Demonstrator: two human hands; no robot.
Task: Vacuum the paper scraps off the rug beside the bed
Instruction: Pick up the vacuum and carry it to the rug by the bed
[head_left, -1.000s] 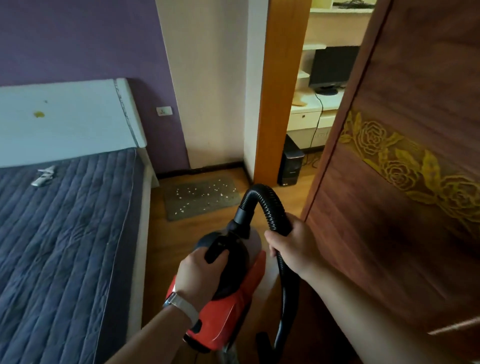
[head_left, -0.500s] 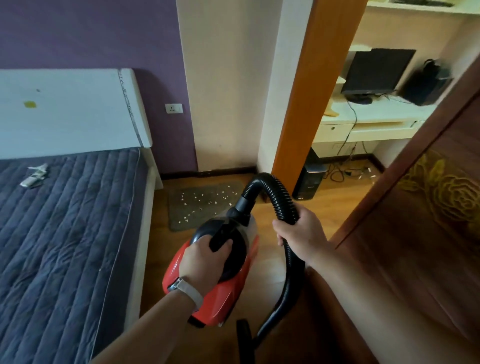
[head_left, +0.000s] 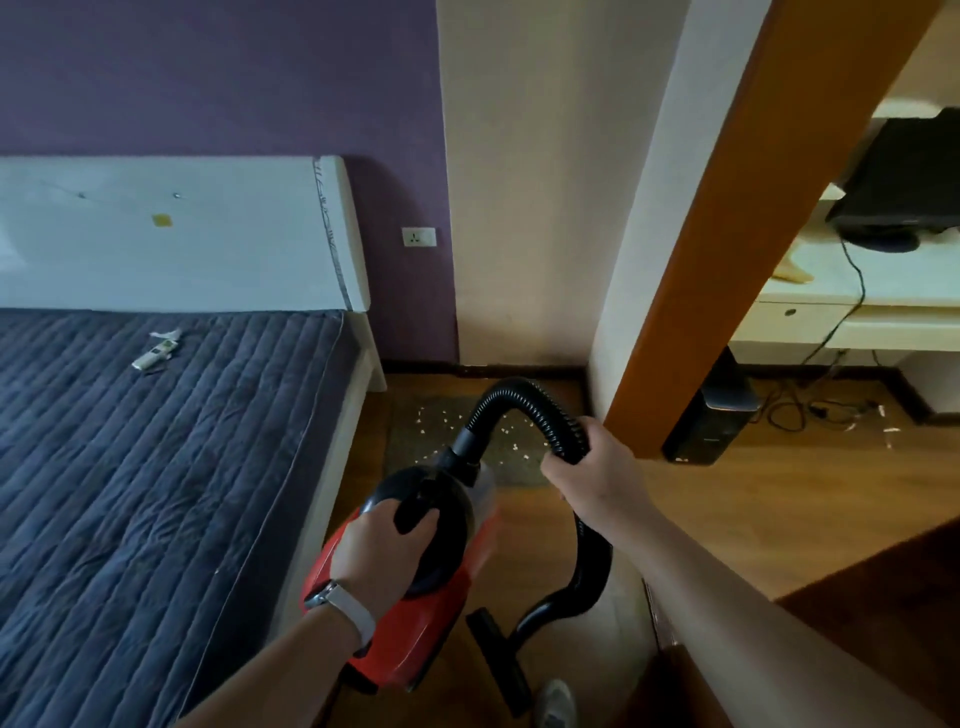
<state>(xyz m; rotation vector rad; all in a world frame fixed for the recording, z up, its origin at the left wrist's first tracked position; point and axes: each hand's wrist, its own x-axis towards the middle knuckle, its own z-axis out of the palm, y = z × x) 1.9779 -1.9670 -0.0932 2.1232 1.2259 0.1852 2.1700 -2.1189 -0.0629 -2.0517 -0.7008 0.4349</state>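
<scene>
At the lower edge, the tip of a light shoe (head_left: 558, 701) stands on the wooden floor (head_left: 753, 499), just beside the black floor nozzle (head_left: 498, 657), which hangs low above the boards; I cannot tell if it touches them. The 2 hands carry a red and black canister vacuum cleaner (head_left: 415, 639). The left hand (head_left: 379, 540), with a white band (head_left: 345, 610) on the wrist, has its fingers curled around the black carrying handle on top of the body. The right hand (head_left: 592, 467) grasps the black ribbed hose (head_left: 511, 388), which rises from the front of the machine, bends in an arch and goes down through the fist to the curved tube and the nozzle. Behind the hose lies the grey rug (head_left: 410, 452), on the floor between the bed (head_left: 156, 493) and the cream wall, with the white paper scraps (head_left: 444, 415) spread on it; the nozzle is well apart from them. The bed has a dark blue quilted cover, and a white remote control (head_left: 153, 356) lies on it near the white headboard (head_left: 156, 234). A wall socket (head_left: 420, 237) sits on the purple wall. To the right stands an orange wooden door frame (head_left: 727, 234); behind it are a black computer tower (head_left: 711, 421), loose cables on the floor, and a white surface (head_left: 831, 291) with a dark monitor (head_left: 904, 176).
</scene>
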